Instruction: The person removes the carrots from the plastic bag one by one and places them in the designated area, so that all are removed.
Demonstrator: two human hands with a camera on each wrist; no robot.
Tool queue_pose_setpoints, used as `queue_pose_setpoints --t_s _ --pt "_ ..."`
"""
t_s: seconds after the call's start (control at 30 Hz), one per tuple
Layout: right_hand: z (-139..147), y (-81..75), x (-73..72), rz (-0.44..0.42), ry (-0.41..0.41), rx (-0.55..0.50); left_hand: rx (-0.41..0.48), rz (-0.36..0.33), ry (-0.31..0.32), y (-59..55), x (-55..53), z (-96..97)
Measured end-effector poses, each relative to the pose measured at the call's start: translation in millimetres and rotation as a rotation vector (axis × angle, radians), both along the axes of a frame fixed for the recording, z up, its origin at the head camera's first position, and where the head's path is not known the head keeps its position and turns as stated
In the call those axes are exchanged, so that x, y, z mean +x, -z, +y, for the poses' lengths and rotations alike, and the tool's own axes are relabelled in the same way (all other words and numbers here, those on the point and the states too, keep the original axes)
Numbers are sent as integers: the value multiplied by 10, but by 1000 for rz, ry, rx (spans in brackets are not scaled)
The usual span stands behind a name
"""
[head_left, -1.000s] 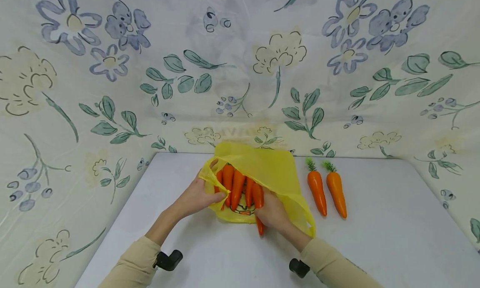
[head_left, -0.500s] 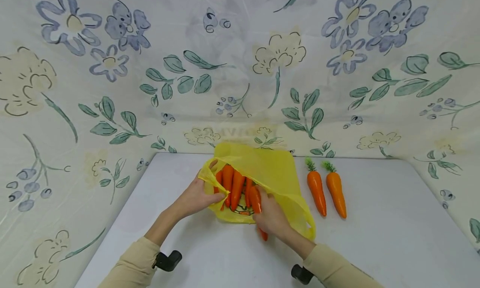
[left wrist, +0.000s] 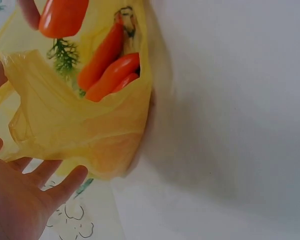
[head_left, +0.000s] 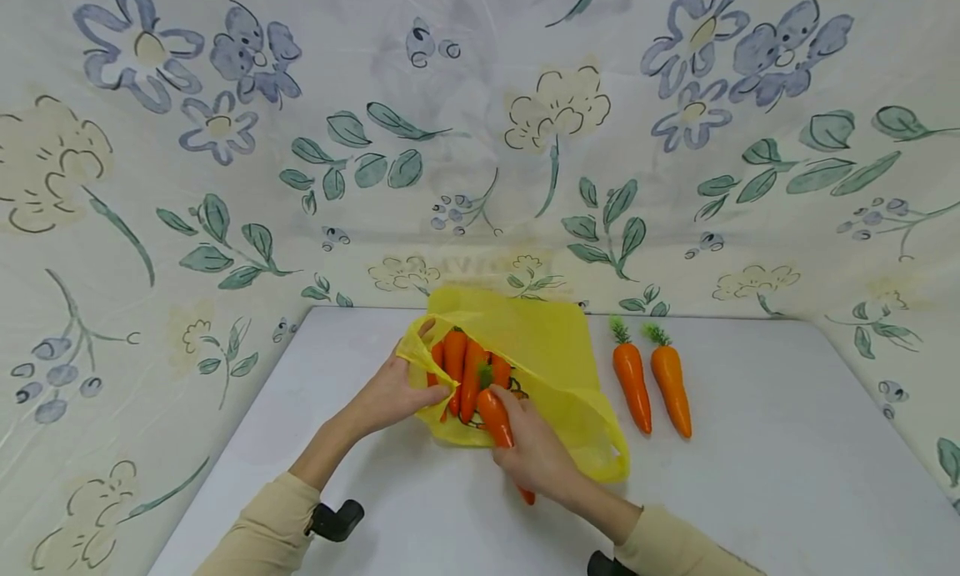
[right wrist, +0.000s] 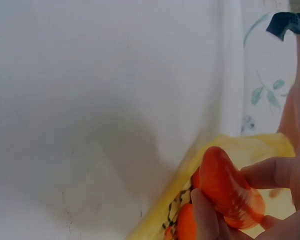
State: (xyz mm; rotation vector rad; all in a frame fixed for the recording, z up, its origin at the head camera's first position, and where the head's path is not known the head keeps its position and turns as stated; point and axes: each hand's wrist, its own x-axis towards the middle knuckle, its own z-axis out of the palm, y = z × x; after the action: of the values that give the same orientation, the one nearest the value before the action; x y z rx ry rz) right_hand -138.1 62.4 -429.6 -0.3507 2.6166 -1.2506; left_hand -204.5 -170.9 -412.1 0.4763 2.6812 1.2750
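A yellow plastic bag (head_left: 547, 330) lies on the white table, its mouth toward me. My left hand (head_left: 393, 391) holds up the left side of the mouth, thumb over the rim and fingers behind the plastic. Inside, several orange carrots (head_left: 472, 376) lie side by side. My right hand (head_left: 536, 447) grips another carrot (head_left: 495, 416) at the mouth, its green top toward the bag and its tip pointing back at me. In the right wrist view, thumb and fingers close around this carrot (right wrist: 225, 187). Its leafy top (left wrist: 65, 55) shows in the left wrist view.
Two carrots with green tops, one (head_left: 632, 384) beside the other (head_left: 672, 388), lie on the table (head_left: 787, 443) right of the bag. A flower-patterned sheet (head_left: 480, 142) hangs behind and at the sides.
My right hand has drawn the carrot toward me and slightly left, partly out of the bag's mouth, and its green top now shows. The left hand keeps its place on the bag.
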Motion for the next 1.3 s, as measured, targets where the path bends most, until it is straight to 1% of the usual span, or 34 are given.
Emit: queue_pose_setpoints --t_s 0.27,0.43,0.5,0.67,0.83,0.93,1.07,1.3 --pt "-53 -47 137 52 -36 -4 26 6 12 5 6 -23" --pt "-58 -75 197 77 -42 18 18 17 7 -4 7 -18" --pt "-53 -99 216 71 -40 26 11 19 7 -9 7 -16" --pt "-28 -166 260 91 -36 36 19 6 6 -19 8 -20" --pt "13 -225 270 153 -32 28 36 -8 13 -5 1 -26" --pt "44 -252 259 173 -26 12 43 -14 14 5 -5 -25" --pt "78 -288 244 176 -15 -10 30 -10 15 7 -5 -22" --pt "94 -358 272 163 -15 -5 27 -11 2 6 4 -27"
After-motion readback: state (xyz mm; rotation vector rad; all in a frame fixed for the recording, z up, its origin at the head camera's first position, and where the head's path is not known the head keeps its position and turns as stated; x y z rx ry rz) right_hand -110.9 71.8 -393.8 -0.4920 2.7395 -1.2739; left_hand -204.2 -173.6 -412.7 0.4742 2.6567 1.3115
